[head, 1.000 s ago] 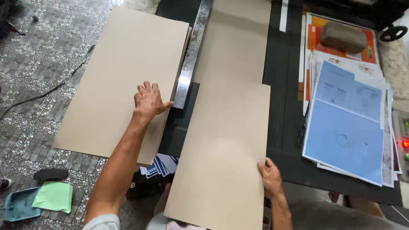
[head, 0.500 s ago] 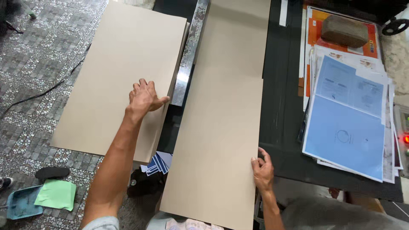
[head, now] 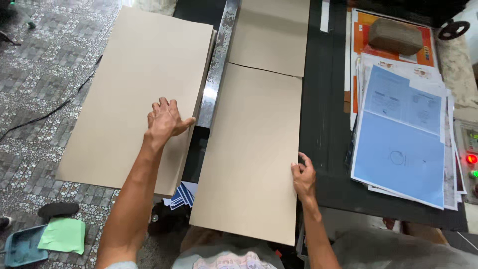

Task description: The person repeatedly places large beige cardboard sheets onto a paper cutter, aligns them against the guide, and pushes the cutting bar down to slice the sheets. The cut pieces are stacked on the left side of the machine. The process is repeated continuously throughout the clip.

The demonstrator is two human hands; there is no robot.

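My left hand (head: 165, 119) lies flat, fingers spread, on the right edge of a large tan cardboard sheet (head: 134, 94) at the left. My right hand (head: 303, 177) grips the right edge of a second long tan sheet (head: 251, 149) lying on the black table (head: 326, 124). A further tan sheet (head: 271, 35) lies beyond it, edge to edge. Between the two big sheets runs a worn metal bar (head: 216, 69).
A stack of blue and white printed papers (head: 398, 144) lies at the right, with a brown block (head: 396, 36) on an orange sheet behind it. A panel with a red light (head: 470, 159) is at the far right. A patterned floor, a green cloth (head: 62, 235) and a teal tray are at the lower left.
The right-hand sheet has slid toward me and slightly left under my right hand, opening a seam with the sheet beyond. My left hand stays pressed on the left sheet.
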